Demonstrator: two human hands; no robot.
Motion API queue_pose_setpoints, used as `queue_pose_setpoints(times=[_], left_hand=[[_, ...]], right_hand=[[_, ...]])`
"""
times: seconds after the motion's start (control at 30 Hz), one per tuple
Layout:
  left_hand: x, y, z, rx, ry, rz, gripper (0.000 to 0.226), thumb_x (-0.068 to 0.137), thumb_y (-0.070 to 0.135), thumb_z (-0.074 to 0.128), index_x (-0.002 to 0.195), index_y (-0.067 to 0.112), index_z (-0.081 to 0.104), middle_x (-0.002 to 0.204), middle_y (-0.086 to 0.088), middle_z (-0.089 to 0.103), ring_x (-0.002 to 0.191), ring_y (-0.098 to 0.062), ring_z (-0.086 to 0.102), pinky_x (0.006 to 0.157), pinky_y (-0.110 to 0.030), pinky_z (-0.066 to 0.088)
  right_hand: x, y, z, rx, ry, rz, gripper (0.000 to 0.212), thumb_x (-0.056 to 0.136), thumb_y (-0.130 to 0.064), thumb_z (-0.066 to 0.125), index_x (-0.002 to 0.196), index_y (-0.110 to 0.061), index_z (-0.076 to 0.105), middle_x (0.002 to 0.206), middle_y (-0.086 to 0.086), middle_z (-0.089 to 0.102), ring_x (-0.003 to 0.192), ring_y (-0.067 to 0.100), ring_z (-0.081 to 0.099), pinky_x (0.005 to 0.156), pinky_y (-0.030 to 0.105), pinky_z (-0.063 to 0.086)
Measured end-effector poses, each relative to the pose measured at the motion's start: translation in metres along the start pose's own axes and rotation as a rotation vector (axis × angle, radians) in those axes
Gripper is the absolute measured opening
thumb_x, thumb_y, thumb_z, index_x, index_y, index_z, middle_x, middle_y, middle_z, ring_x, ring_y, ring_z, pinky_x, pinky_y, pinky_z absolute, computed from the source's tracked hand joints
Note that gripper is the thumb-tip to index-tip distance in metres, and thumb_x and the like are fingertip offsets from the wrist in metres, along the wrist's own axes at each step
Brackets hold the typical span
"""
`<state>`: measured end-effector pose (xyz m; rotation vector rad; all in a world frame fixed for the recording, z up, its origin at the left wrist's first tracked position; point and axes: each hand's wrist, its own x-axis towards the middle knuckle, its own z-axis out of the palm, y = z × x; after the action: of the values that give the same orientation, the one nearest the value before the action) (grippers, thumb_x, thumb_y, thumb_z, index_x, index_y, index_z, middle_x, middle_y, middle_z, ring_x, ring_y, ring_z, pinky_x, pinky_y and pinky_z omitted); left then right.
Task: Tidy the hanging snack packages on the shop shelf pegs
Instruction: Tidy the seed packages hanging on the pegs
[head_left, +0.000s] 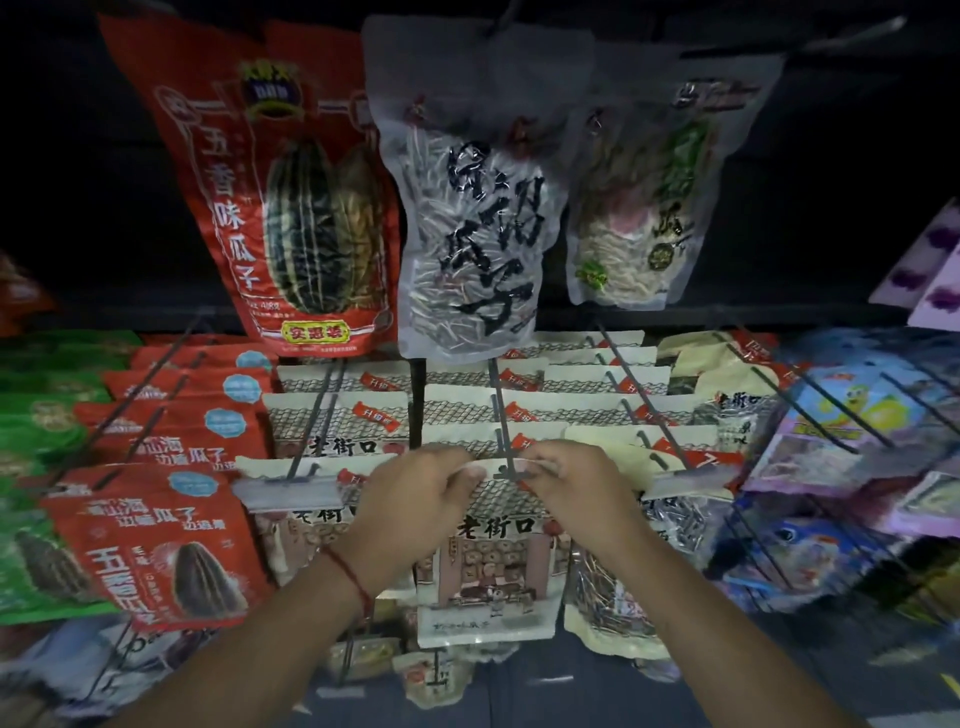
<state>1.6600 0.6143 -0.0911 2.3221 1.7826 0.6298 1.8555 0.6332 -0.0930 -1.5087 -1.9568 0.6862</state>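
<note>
We hold the front cream packet (491, 561) by its top edge, our left hand (415, 499) pinching the header on one side of the hang hole and our right hand (576, 493) pinching the other — a grip on both sides that, we judge, keeps the hole square to the middle peg (501, 415) so the packet can slide along it. The packet hangs at the peg's front end, its header at the tip, with more cream packets (519, 405) lined up behind it on the same peg.

Around us, the red seed packets (156, 545) hang on the pegs to the left and another cream row (332, 415) sits just beside ours. Above, a large red bag (291, 208), a clear bag of seeds (472, 234) and a smaller pale bag (644, 208) hang low — the clear one dangles over the back of our peg and could snag anything lifted there. Price-tag holders (288, 491) cap the neighbouring pegs close to our knuckles.
</note>
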Motion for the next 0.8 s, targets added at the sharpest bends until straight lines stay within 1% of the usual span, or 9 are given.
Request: queue_pose_setpoints(times=[0.1, 0.17, 0.3, 0.37, 0.43, 0.5, 0.6, 0.7, 0.8], left_hand=[[0.001, -0.005, 0.009, -0.029, -0.009, -0.027, 0.024, 0.099, 0.046, 0.043, 0.078, 0.035, 0.048, 0.068, 0.014, 0.049, 0.057, 0.002, 0.048, 0.047, -0.019, 0.027], [-0.001, -0.007, 0.017, -0.016, 0.058, 0.007, 0.022, 0.098, 0.043, 0.043, 0.079, 0.036, 0.047, 0.067, 0.017, 0.046, 0.057, 0.004, 0.043, 0.048, -0.016, 0.026], [-0.005, -0.012, 0.03, -0.031, 0.168, 0.085, 0.015, 0.096, 0.03, 0.052, 0.086, 0.024, 0.061, 0.077, 0.018, 0.045, 0.066, -0.003, 0.046, 0.055, -0.015, 0.033], [-0.007, -0.015, 0.034, -0.01, 0.178, 0.116, 0.006, 0.094, 0.019, 0.057, 0.095, 0.021, 0.064, 0.087, 0.013, 0.052, 0.078, -0.009, 0.05, 0.066, -0.024, 0.048], [-0.012, -0.015, 0.036, 0.015, 0.154, 0.135, 0.024, 0.094, 0.018, 0.057, 0.118, 0.018, 0.059, 0.106, 0.008, 0.056, 0.096, -0.012, 0.052, 0.086, -0.032, 0.051], [-0.02, -0.015, 0.036, 0.035, 0.13, 0.159, 0.046, 0.094, 0.026, 0.053, 0.139, 0.016, 0.045, 0.126, 0.002, 0.051, 0.116, -0.016, 0.047, 0.102, -0.039, 0.044], [-0.032, -0.019, 0.032, 0.058, 0.094, 0.181, 0.066, 0.093, 0.03, 0.051, 0.152, 0.013, 0.026, 0.15, -0.008, 0.033, 0.142, -0.026, 0.027, 0.116, -0.048, 0.028], [-0.047, -0.028, 0.029, 0.1, 0.09, 0.232, 0.066, 0.095, 0.032, 0.046, 0.154, 0.012, 0.022, 0.161, -0.013, 0.013, 0.149, -0.032, 0.005, 0.12, -0.051, 0.014], [-0.062, -0.038, 0.035, 0.132, 0.062, 0.304, 0.07, 0.091, 0.037, 0.044, 0.153, 0.01, 0.024, 0.162, -0.013, 0.01, 0.149, -0.035, 0.003, 0.117, -0.052, 0.011]], right_hand=[[0.005, 0.005, 0.01, -0.072, 0.032, -0.045, 0.012, 0.093, -0.028, 0.061, 0.093, -0.022, 0.072, 0.083, -0.007, 0.067, 0.075, 0.01, 0.06, 0.072, 0.038, 0.052], [0.003, 0.009, 0.018, -0.115, 0.11, -0.114, 0.009, 0.091, -0.021, 0.063, 0.093, -0.018, 0.071, 0.083, -0.006, 0.064, 0.077, 0.011, 0.055, 0.071, 0.035, 0.049], [-0.005, 0.009, 0.029, -0.215, 0.202, -0.128, 0.015, 0.089, -0.013, 0.064, 0.1, -0.019, 0.072, 0.091, -0.008, 0.065, 0.088, 0.012, 0.052, 0.073, 0.023, 0.039], [-0.007, 0.007, 0.032, -0.249, 0.222, -0.097, 0.021, 0.089, -0.013, 0.062, 0.107, -0.021, 0.071, 0.097, -0.009, 0.066, 0.092, 0.01, 0.05, 0.076, 0.019, 0.037], [-0.01, 0.004, 0.033, -0.273, 0.225, -0.071, 0.028, 0.091, -0.014, 0.059, 0.116, -0.023, 0.067, 0.104, -0.009, 0.065, 0.097, 0.008, 0.048, 0.082, 0.019, 0.039], [-0.016, -0.001, 0.034, -0.304, 0.223, -0.065, 0.035, 0.093, -0.019, 0.058, 0.127, -0.024, 0.06, 0.112, -0.009, 0.061, 0.105, 0.008, 0.047, 0.095, 0.026, 0.042], [-0.03, -0.004, 0.035, -0.34, 0.21, -0.029, 0.05, 0.093, -0.025, 0.058, 0.142, -0.021, 0.047, 0.135, -0.004, 0.053, 0.128, 0.013, 0.041, 0.112, 0.037, 0.034], [-0.049, -0.006, 0.039, -0.394, 0.166, 0.014, 0.062, 0.095, -0.03, 0.053, 0.152, -0.023, 0.029, 0.159, -0.005, 0.025, 0.148, 0.015, 0.013, 0.121, 0.041, 0.018], [-0.069, -0.013, 0.046, -0.383, 0.183, 0.073, 0.059, 0.098, -0.041, 0.041, 0.152, -0.025, 0.027, 0.161, -0.01, 0.006, 0.15, 0.014, -0.005, 0.119, 0.036, 0.01]])
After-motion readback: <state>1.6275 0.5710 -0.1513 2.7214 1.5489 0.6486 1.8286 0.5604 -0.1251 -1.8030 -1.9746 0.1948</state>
